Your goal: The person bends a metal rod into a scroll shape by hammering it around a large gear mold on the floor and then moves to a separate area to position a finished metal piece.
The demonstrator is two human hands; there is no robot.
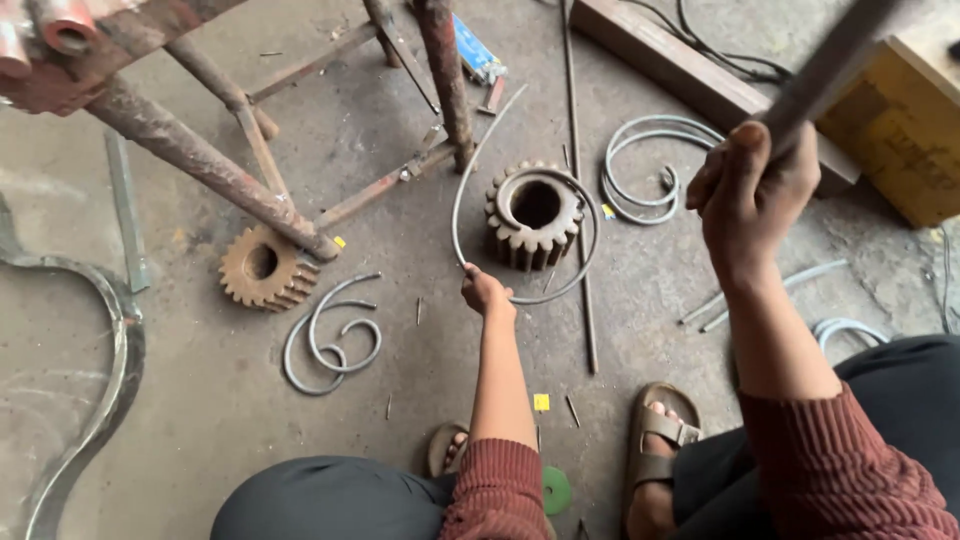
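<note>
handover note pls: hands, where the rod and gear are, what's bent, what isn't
Left hand: grips the thin metal rod on the floor.
Right hand: raised, closed on a dark bar.
Rod curves around the big steel gear standing on the concrete; its far end still runs straight up past the stand leg.
Finished scrolls lie at and. A rusty gear sits left.
Done: partial loop. Left: the straight end.

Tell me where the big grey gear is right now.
In the head view, the big grey gear stands on the floor just right of the rusty stand's leg, ringed by the bent rod the left hand holds.
</note>
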